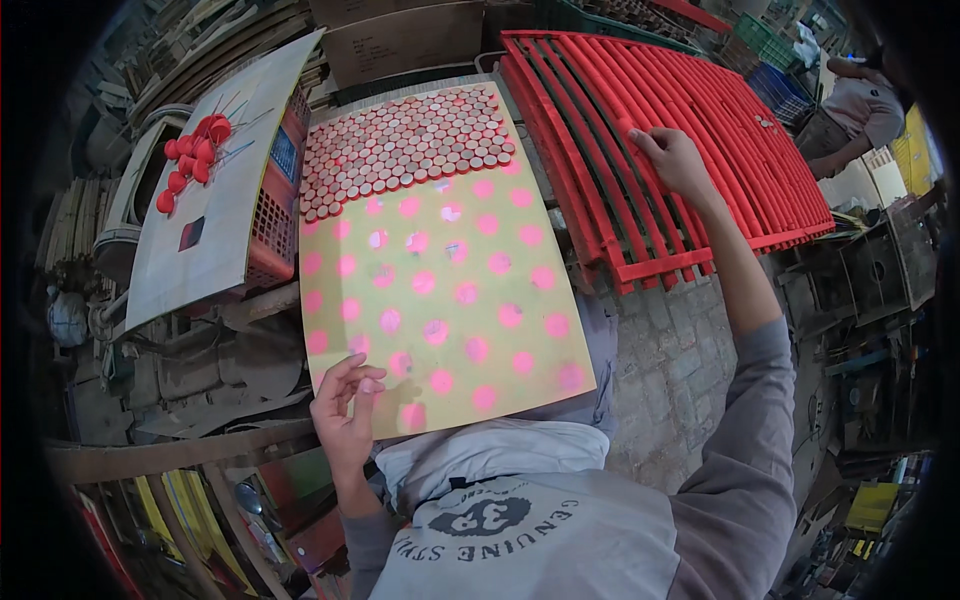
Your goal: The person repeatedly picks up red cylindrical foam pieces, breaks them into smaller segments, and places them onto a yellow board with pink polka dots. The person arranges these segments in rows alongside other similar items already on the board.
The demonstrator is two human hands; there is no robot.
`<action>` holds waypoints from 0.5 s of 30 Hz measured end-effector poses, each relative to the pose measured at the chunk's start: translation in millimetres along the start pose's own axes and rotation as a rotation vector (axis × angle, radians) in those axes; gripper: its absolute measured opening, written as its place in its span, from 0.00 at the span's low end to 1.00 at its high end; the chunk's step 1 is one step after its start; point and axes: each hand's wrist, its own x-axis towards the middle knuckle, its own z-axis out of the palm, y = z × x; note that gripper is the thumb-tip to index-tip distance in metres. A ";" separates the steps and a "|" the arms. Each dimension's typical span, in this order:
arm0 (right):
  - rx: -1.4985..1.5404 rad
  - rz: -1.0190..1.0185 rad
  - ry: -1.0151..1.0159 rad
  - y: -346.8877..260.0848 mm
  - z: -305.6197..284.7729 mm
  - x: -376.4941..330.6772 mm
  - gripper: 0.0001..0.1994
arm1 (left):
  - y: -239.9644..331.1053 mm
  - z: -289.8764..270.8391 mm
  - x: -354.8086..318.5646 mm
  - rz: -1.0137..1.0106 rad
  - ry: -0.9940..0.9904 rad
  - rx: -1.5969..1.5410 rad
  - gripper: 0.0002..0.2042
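A pale yellow board (455, 300) with rows of pink spots lies in front of me. Small round discs with red edges (400, 150) are packed closely over its far part. My left hand (347, 408) hovers at the board's near left corner, fingers loosely bent and apart, holding nothing. Out to the right, my right hand (677, 165) is over a red slatted rack (660, 265). Its thumb and fingertips close on one of the red rods (690, 110) lying side by side across the rack. The undersides of those fingers are hidden.
On the left, a whitish board (200, 255) carries red rounded pieces (195, 150) with thin sticks, above a red plastic crate (272, 225). Cardboard boxes (405, 45) stand behind. Another person (850, 110) is at the far right. Wooden strips and metal parts crowd the sides.
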 end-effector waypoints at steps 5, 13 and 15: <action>0.459 -0.035 -0.360 -77.5 -4.5 -60.7 0.17 | 39.5 35.5 28.1 0.256 -0.206 0.097 0.20; 0.639 -0.280 -0.974 -155.8 30.1 -143.5 0.16 | 62.9 80.8 53.4 0.605 -0.435 0.124 0.27; 0.718 -0.245 -0.982 -155.5 42.7 -143.7 0.16 | 50.5 76.3 48.6 0.602 -0.400 0.100 0.23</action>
